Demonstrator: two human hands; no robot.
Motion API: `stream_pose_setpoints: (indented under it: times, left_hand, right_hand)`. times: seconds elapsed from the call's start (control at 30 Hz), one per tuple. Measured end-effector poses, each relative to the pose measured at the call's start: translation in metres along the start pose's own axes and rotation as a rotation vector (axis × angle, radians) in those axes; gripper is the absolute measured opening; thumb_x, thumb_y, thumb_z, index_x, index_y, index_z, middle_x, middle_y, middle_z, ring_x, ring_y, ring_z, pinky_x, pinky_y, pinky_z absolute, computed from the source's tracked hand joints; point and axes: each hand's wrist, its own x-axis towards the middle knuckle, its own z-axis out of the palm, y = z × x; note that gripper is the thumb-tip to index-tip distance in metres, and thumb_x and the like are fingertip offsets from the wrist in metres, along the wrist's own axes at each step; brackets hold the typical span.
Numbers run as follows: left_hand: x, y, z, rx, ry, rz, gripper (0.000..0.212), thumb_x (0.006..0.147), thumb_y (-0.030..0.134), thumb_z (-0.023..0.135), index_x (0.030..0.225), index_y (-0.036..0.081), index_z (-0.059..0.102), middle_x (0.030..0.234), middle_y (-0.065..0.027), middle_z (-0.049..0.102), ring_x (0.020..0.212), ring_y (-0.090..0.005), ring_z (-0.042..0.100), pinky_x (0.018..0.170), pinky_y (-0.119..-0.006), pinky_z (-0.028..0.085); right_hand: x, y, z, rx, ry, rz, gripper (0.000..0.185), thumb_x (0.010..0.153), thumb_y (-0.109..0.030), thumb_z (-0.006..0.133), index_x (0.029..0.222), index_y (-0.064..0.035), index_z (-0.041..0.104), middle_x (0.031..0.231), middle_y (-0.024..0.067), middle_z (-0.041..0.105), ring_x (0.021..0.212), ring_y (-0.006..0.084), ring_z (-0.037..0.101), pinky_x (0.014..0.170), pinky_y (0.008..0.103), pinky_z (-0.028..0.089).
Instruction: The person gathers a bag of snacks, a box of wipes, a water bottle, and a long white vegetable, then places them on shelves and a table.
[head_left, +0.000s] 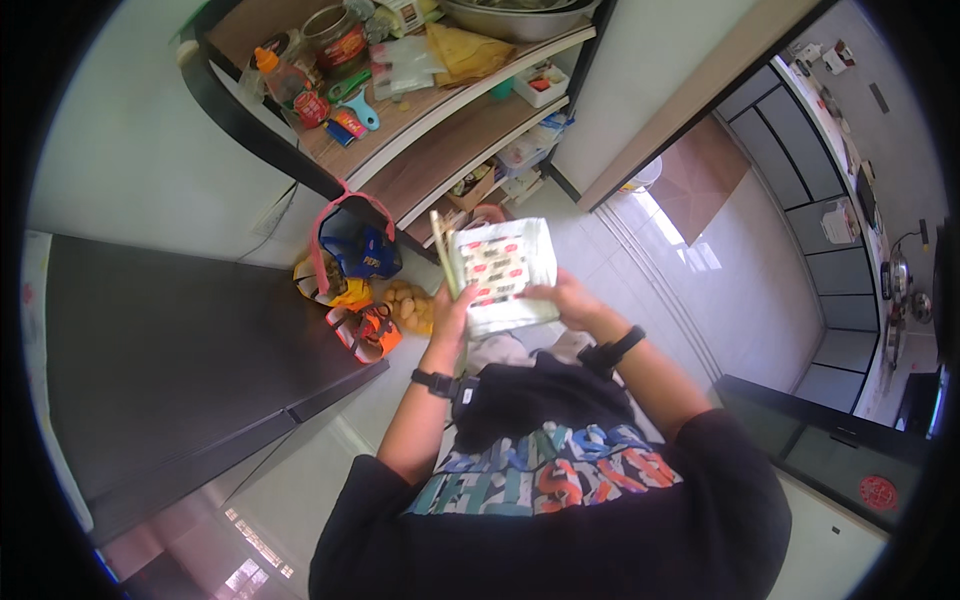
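Before my chest I hold a flat whitish packet (504, 274) with a printed panel of red and dark marks. My left hand (454, 315) grips its left edge, together with a thin pale green stalk-like stick (444, 255) that points up beside the packet. On the opposite edge my right hand (574, 301) has its thumb laid over the front. The fingers behind the packet are hidden. What the packet contains cannot be seen.
A shelf unit (450, 154) stands ahead, its top bearing an orange-capped bottle (289, 84), a glass jar (335, 43) and a metal basin (517, 19). Left are a dark cabinet top (187, 337), a blue bag (367, 251), an orange bag (384, 341) and bagged potatoes (409, 306). A doorway opens right.
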Motion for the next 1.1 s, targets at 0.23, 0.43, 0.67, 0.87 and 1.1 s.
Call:
stream_pose_setpoints:
  times: [0.23, 0.43, 0.67, 0.87, 1.1]
  left_hand:
    - [0.021, -0.01, 0.043, 0.131, 0.007, 0.043, 0.04, 0.092, 0.015, 0.067, 0.127, -0.002, 0.058, 0.114, -0.0106, 0.069, 0.1, -0.0172, 0.066, 0.089, -0.032, 0.052]
    - [0.017, -0.02, 0.069, 0.22, 0.238, 0.183, 0.047, 0.088, 0.027, 0.075, 0.123, -0.002, 0.061, 0.11, -0.0118, 0.071, 0.099, -0.018, 0.067, 0.089, -0.033, 0.051]
    - [0.007, -0.043, 0.13, 0.083, 0.509, 0.015, 0.032, 0.091, 0.025, 0.073, 0.104, -0.003, 0.063, 0.088, -0.0098, 0.071, 0.079, -0.0144, 0.067, 0.075, -0.029, 0.052]
    - [-0.018, -0.055, 0.19, -0.319, 0.801, 0.01, 0.024, 0.096, 0.025, 0.066, 0.104, 0.003, 0.065, 0.073, -0.0064, 0.068, 0.053, -0.0054, 0.049, 0.047, -0.021, 0.034]
    - [-0.047, -0.091, 0.262, -0.492, 0.946, 0.045, 0.023, 0.1, 0.026, 0.059, 0.108, 0.004, 0.063, 0.067, -0.0007, 0.056, 0.05, -0.0027, 0.038, 0.046, -0.02, 0.025]
  right_hand:
    - [0.014, -0.036, -0.044, -0.091, -0.042, 0.106, 0.049, 0.085, 0.002, 0.07, 0.131, 0.0045, 0.055, 0.122, 0.016, 0.067, 0.108, 0.026, 0.067, 0.094, 0.0384, 0.055]
    - [0.029, -0.077, -0.049, -0.142, -0.133, 0.217, 0.052, 0.084, 0.004, 0.07, 0.133, 0.0029, 0.055, 0.123, 0.016, 0.067, 0.111, 0.0261, 0.066, 0.096, 0.0382, 0.053]
    - [0.08, -0.137, -0.125, -0.211, -0.202, 0.42, 0.05, 0.087, 0.008, 0.065, 0.135, 0.0021, 0.051, 0.129, 0.0183, 0.063, 0.117, 0.0324, 0.063, 0.102, 0.0451, 0.052]
    - [0.155, -0.217, -0.155, -0.41, -0.23, 0.408, 0.046, 0.091, 0.001, 0.064, 0.136, 0.001, 0.053, 0.133, 0.0166, 0.06, 0.119, 0.0317, 0.061, 0.103, 0.0431, 0.051]
    - [0.231, -0.256, -0.138, -0.537, -0.104, 0.319, 0.041, 0.097, -0.01, 0.059, 0.136, -0.0004, 0.054, 0.133, 0.0145, 0.06, 0.122, 0.0297, 0.059, 0.1, 0.0451, 0.051]
